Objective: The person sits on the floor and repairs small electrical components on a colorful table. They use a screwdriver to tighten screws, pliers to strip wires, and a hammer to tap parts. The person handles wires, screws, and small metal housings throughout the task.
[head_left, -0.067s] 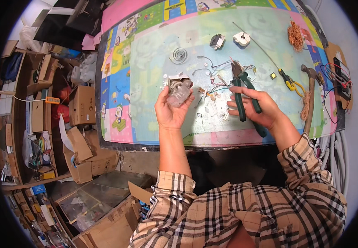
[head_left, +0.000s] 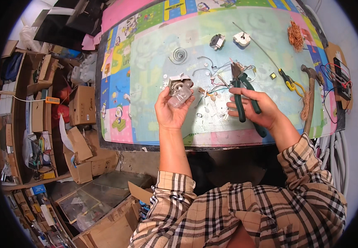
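Observation:
My left hand [head_left: 170, 110] is closed round a small plastic housing [head_left: 179, 89] with white and translucent parts and metal inside. My right hand [head_left: 253, 107] holds green-handled pliers [head_left: 240, 104], jaws pointing away from me; some fingers are spread under the handles. Between and beyond my hands lie coloured wires [head_left: 214, 84], small loose parts [head_left: 203, 115] and a flat metal coil [head_left: 179, 55]. A black-and-white component [head_left: 217, 41] and a white part [head_left: 241, 39] sit farther back. Yellow-handled pliers [head_left: 290, 85] lie right of my right hand, beside a hammer [head_left: 309, 78].
The table [head_left: 117, 138] has a patterned mat. At its right are a copper wire bundle [head_left: 295, 35] and a black device [head_left: 342, 78] with leads. At left stand wooden shelves [head_left: 20, 115] and cardboard boxes [head_left: 84, 105]; grey pipes [head_left: 338, 161] are at lower right.
The housing in my left hand has tilted slightly. My right hand and the green pliers have barely moved.

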The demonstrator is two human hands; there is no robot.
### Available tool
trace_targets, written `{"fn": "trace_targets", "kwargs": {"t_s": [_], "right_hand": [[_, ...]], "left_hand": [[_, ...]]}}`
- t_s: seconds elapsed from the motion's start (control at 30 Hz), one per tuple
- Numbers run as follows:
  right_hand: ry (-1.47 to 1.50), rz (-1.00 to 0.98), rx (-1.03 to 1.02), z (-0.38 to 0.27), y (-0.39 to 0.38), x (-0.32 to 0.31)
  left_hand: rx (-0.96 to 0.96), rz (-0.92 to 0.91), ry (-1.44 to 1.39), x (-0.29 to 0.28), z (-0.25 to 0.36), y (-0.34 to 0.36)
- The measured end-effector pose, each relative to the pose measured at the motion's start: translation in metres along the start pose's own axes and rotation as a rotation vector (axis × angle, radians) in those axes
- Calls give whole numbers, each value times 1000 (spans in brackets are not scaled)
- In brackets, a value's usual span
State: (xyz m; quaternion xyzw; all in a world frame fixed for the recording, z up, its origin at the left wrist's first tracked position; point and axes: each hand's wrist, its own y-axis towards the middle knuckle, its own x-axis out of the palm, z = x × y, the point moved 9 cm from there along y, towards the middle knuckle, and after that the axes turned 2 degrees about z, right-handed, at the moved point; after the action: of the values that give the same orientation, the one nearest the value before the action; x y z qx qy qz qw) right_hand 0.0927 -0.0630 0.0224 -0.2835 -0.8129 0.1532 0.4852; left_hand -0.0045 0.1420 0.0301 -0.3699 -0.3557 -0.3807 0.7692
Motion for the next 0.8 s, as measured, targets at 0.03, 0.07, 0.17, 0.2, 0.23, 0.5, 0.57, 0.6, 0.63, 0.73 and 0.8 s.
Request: {"fn": "trace_targets", "kwargs": {"t_s": [0.03, 0.07, 0.17, 0.2, 0.23, 0.5, 0.57, 0.6, 0.63, 0.73, 0.8], "right_hand": [[-114, 19, 2, 1, -1, -1], [-228, 39, 4, 1, -2, -3], [-470, 99, -29, 2, -8, 3], [-558, 80, -67, 1, -9, 7], [-645, 60, -105, 0, -9, 11], [-1145, -131, -228, 5, -28, 49], [-1176, -156, -263, 7, -30, 50], [-1187, -155, -255, 7, -30, 52], [-1197, -154, -248, 7, -31, 52], [-1205, -181, -277, 7, -31, 50], [-1234, -178, -265, 7, -31, 48]], "left_hand": [[5, 10, 27, 1, 0, -1], [11, 20, 55, 2, 0, -1], [45, 26, 56, 1, 3, -1], [56, 33, 75, 1, 3, -1], [67, 40, 94, 1, 3, -1], [260, 106, 426, 6, 16, -2], [299, 110, 540, 11, 21, -6], [320, 112, 597, 13, 23, -7], [343, 109, 663, 11, 26, -8], [378, 106, 818, 15, 29, -9], [363, 116, 862, 21, 28, -12]]}}
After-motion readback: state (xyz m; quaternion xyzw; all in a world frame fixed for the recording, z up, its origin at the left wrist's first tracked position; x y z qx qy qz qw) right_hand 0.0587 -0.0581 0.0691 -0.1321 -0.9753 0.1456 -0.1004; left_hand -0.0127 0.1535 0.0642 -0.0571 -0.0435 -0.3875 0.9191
